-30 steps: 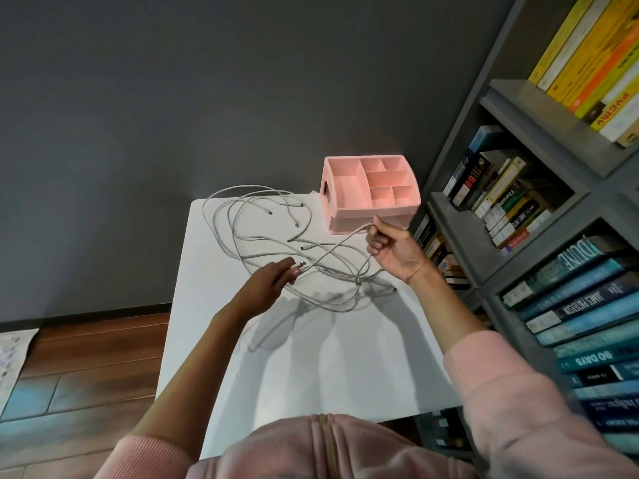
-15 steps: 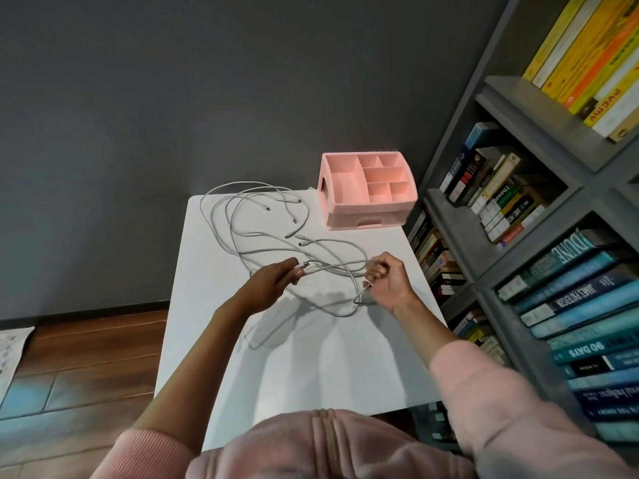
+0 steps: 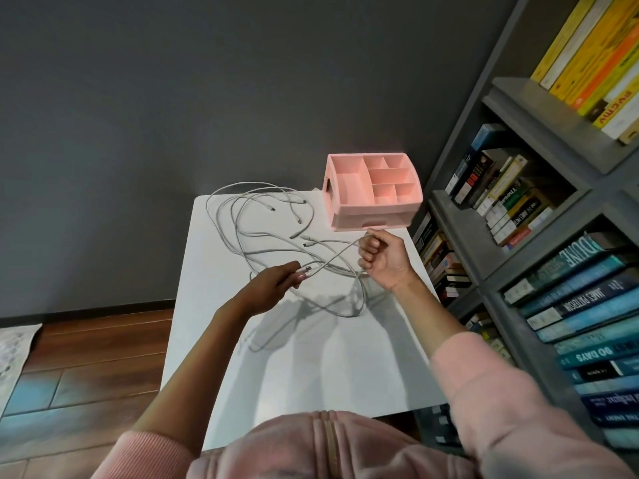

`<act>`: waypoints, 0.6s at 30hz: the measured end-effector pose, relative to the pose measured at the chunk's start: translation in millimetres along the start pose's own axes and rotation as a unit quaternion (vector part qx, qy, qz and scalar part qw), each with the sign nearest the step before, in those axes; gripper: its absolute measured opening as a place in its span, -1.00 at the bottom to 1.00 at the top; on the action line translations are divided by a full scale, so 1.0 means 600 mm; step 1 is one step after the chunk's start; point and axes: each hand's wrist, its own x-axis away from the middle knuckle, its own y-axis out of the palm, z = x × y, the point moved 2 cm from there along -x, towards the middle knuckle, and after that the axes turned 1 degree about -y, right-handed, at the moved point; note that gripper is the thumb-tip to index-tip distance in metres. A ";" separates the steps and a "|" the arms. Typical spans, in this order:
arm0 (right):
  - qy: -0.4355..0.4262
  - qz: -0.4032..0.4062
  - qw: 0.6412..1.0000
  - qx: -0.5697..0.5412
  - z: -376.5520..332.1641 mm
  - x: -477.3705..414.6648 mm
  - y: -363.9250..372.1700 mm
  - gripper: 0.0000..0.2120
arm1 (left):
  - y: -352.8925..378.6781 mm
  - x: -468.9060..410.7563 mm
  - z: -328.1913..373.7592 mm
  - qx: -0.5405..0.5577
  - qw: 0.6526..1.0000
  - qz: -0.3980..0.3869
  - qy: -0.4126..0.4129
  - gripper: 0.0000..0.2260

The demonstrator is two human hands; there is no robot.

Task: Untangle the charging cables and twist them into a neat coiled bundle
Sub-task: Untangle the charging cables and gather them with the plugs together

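Several white charging cables [image 3: 242, 223] lie tangled in loose loops over the far half of the white table [image 3: 311, 368]. My left hand [image 3: 273, 283] pinches a bunch of cable plugs [image 3: 306, 270] just above the table's middle. My right hand [image 3: 383, 257], raised to the right of it, grips cable strands in a fist. One strand runs taut between the two hands, and a loop [image 3: 345, 305] hangs below them onto the table.
A pink compartment organiser [image 3: 373, 191] stands at the table's far right corner, just beyond my right hand. A grey bookshelf [image 3: 518, 216] full of books runs along the right. A dark wall is behind, wooden floor [image 3: 86, 368] to the left.
My right hand dropped toward the table half a second ago and has now risen again up and right, pulling the strand taut. My left hand stayed in place, pinching the plugs.
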 end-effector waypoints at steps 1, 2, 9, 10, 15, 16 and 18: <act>0.000 0.001 0.997 0.073 -0.008 0.001 -0.010 -0.60 | -0.004 0.001 -0.007 -0.008 1.000 0.007 -0.005 -0.75; -0.008 0.000 0.989 0.148 -0.015 0.001 -0.023 -0.64 | -0.008 0.003 -0.013 -0.015 1.000 0.015 -0.009 -0.75; 0.034 -0.115 0.842 0.526 -0.032 0.036 -0.088 -0.86 | -0.026 0.002 -0.035 -0.057 0.997 0.029 -0.036 -0.76; 0.038 -0.121 0.838 0.530 -0.033 0.038 -0.096 -0.87 | -0.022 0.002 -0.037 -0.052 0.998 0.021 -0.039 -0.74; 0.033 -0.089 0.817 0.568 -0.035 0.039 -0.141 -0.92 | 0.008 -0.005 -0.032 -0.059 0.998 -0.026 -0.028 -0.73; 0.026 -0.080 0.809 0.582 -0.034 0.041 -0.149 -0.90 | 0.011 -0.007 -0.029 -0.062 0.997 -0.034 -0.028 -0.73; 0.010 -0.057 0.793 0.607 -0.031 0.042 -0.163 -0.85 | 0.013 -0.008 -0.027 -0.067 0.996 -0.044 -0.029 -0.72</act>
